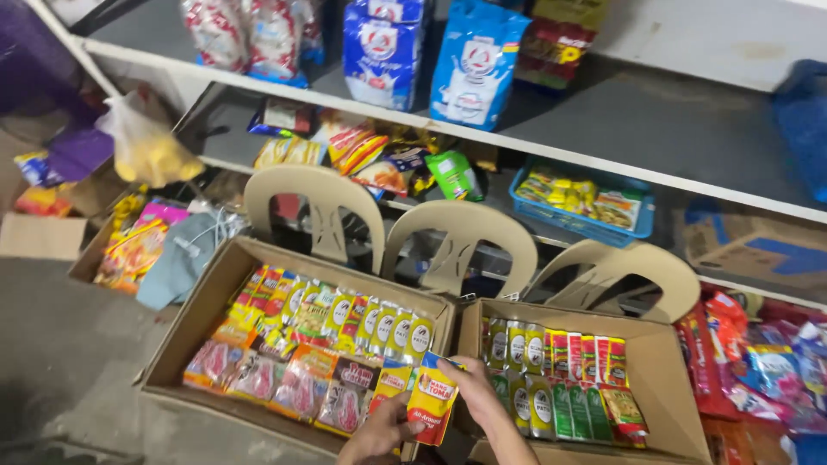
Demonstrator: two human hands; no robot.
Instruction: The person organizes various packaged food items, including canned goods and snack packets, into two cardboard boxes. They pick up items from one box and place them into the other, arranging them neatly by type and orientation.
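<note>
Grey concrete floor (60, 344) runs under white shelving (603, 164) stocked with bags. Three beige plastic chairs (461, 241) carry two open cardboard boxes (215, 293) of sachets. Between the boxes, the left hand (379, 430) and right hand (478, 392) both pinch a small orange-and-yellow sachet (433, 398), fingers closed on its edges.

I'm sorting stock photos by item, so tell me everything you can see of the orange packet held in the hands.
The orange packet is a small flat sachet, glossy like plastic or foil, orange and yellow with a blue top edge and a red lower part. It is upright, slightly tilted, above the gap between the two cardboard boxes. The right hand pinches its upper right edge; the left hand touches its lower left. It looks sealed and undamaged.
</note>
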